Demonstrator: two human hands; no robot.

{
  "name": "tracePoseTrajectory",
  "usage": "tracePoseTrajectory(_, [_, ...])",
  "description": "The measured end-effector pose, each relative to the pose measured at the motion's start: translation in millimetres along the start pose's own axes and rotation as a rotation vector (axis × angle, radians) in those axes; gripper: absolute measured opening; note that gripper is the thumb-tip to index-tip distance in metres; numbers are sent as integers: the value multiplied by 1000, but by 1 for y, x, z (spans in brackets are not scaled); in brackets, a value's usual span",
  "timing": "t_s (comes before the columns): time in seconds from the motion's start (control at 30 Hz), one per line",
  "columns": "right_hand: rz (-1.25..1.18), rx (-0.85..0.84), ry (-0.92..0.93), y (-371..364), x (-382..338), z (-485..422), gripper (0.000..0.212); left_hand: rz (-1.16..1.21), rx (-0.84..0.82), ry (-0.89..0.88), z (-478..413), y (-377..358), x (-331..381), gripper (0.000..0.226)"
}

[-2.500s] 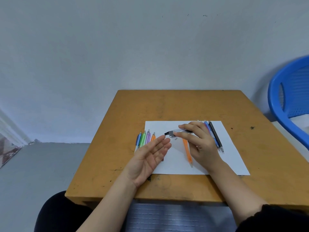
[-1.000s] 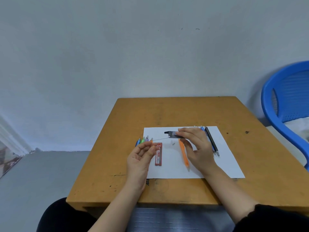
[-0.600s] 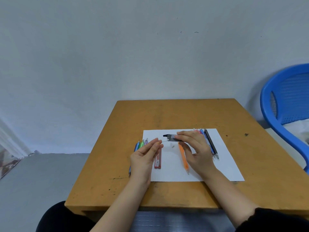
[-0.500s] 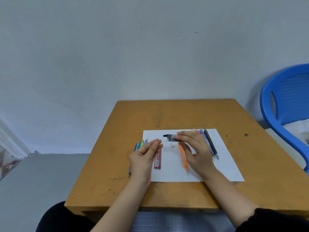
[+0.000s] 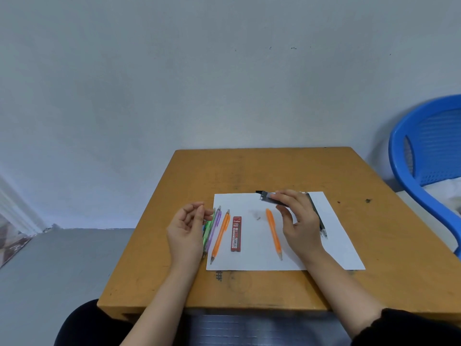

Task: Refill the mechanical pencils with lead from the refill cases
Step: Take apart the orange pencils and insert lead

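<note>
Mid-task, judging by layout. Right hand (image 5: 299, 221) pinching grey refill case (image 5: 270, 198) above paper (image 5: 252, 260), centre frame; left hand (image 5: 187, 226) loosely curled, possibly holding lead, too thin to tell. Orange pencil (image 5: 274, 233) unfilled, apparently; others wait left.

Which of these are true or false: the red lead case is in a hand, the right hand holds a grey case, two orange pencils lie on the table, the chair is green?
1. The red lead case is in a hand. False: it lies on the white paper, untouched.
2. The right hand holds a grey refill case. True.
3. Two orange pencils lie on the table. True.
4. The chair is green. False: it is blue.
5. The left hand grips a pencil. False: it grips none of them.
</note>
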State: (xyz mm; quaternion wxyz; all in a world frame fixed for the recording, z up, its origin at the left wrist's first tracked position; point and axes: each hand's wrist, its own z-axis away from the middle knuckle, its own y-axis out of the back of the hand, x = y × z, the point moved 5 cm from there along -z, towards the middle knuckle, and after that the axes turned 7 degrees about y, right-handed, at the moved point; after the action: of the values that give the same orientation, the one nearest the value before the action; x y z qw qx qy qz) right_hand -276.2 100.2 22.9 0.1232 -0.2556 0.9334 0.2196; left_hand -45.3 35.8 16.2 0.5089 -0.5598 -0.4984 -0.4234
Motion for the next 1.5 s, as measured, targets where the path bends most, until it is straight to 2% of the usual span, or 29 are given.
tracePoseTrajectory(0.13, [13, 5, -33, 1, 2, -1, 33, -195, -12, -113, 0, 10, -2, 16])
tracePoseTrajectory(0.23, [-4, -6, -25, 1, 0, -3, 36, -243, -19, -137, 3, 13, -4, 27])
tracePoseTrajectory(0.37, [41, -97, -14, -5, 2, -3, 50, -336, -15, -271, 6, 13, -3, 28])
tracePoseTrajectory(0.47, [103, -146, 6, -8, 5, -2, 52, -362, -20, -330, 8, 13, -1, 27])
tracePoseTrajectory(0.77, [18, -142, -27, -7, 1, -4, 54, -418, 10, -399, 6, 14, -3, 24])
tracePoseTrajectory(1.1, [44, -103, -39, -3, -4, -8, 47, -418, 0, -443, 7, 13, -2, 24])
tracePoseTrajectory(1.23, [-33, -94, -65, -2, -13, -8, 44, -422, 1, -434, 6, 14, -4, 24])
tracePoseTrajectory(1.3, [-38, -124, -109, -2, -20, -10, 43, -421, -2, -428, 6, 14, -4, 23])
tracePoseTrajectory(1.5, [-191, -243, -430, -18, -47, -4, 36, -386, 18, -358, 3, 17, -5, 20])
